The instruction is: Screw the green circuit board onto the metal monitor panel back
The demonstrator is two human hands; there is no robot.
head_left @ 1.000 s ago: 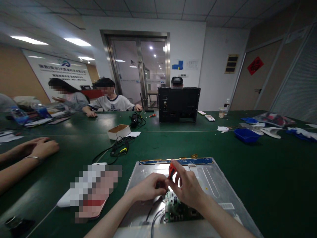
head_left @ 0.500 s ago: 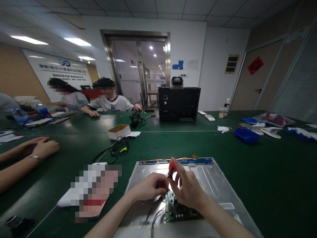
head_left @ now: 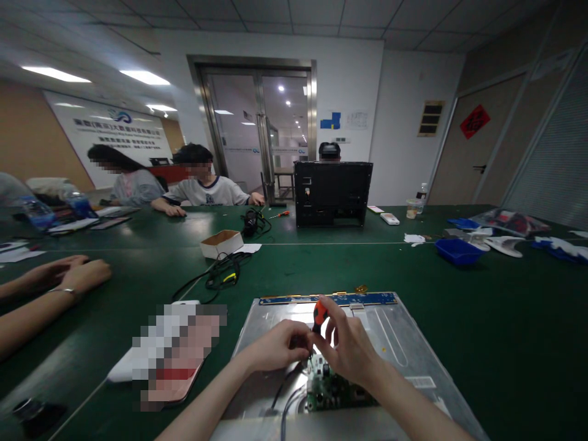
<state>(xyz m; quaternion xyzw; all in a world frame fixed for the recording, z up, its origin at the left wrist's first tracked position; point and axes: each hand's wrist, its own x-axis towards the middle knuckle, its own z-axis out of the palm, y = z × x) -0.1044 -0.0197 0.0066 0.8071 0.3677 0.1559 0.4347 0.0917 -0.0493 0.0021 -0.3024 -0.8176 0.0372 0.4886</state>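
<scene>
My right hand (head_left: 351, 349) grips a screwdriver (head_left: 320, 313) with an orange and black handle, its fingertips closed around the handle. The tool stands nearly upright, pointing down at the edge of a green circuit board (head_left: 328, 389). Pinched together at the screwdriver's lower end are the fingers of my left hand (head_left: 285, 344); what lies between them is hidden. The board sits on the metal back of a flat display panel (head_left: 390, 337), and dark cables (head_left: 287, 404) run from the board's left side. A blue strip board (head_left: 372, 298) lines the panel's far edge.
Two phones, one white (head_left: 133, 361) and one pink (head_left: 184, 373), lie left of the panel. Beyond them are black cables (head_left: 225, 269) and an open carton (head_left: 221, 245). A black monitor housing (head_left: 333, 195) stands opposite; a blue tray (head_left: 458, 251) is right. A co-worker's hands (head_left: 85, 275) rest at left.
The screwdriver handle and my right index finger sit slightly lower, and the handle has turned a little. My left hand keeps its pinch in nearly the same place.
</scene>
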